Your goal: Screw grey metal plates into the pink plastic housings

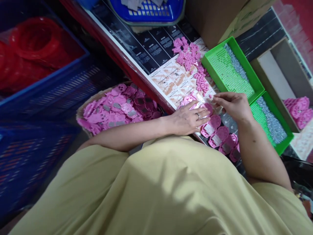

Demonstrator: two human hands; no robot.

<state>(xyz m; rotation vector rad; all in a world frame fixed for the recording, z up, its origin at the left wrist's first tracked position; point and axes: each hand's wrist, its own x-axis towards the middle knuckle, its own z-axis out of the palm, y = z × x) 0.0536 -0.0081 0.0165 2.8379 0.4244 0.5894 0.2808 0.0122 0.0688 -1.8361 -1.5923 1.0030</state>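
My left hand (189, 119) lies palm down with its fingers stretched out over pink plastic shells (212, 125), which run in a row along the table's near edge. It wears a ring. To its right, my right hand (232, 103) is closed in a pinch just above the table; what its fingertips hold is too small to make out. Just beyond the hands is a heap of small pink plastic pieces (201, 82). Larger pink cut-out parts (187, 54) are piled farther back.
Two green trays (259, 89) with small silvery parts stand right, beside an open cardboard box (299, 65). A blue basket (151, 19) sits at the back. Left of the table are a container of pink parts (117, 106) and a blue crate (49, 81) with red items.
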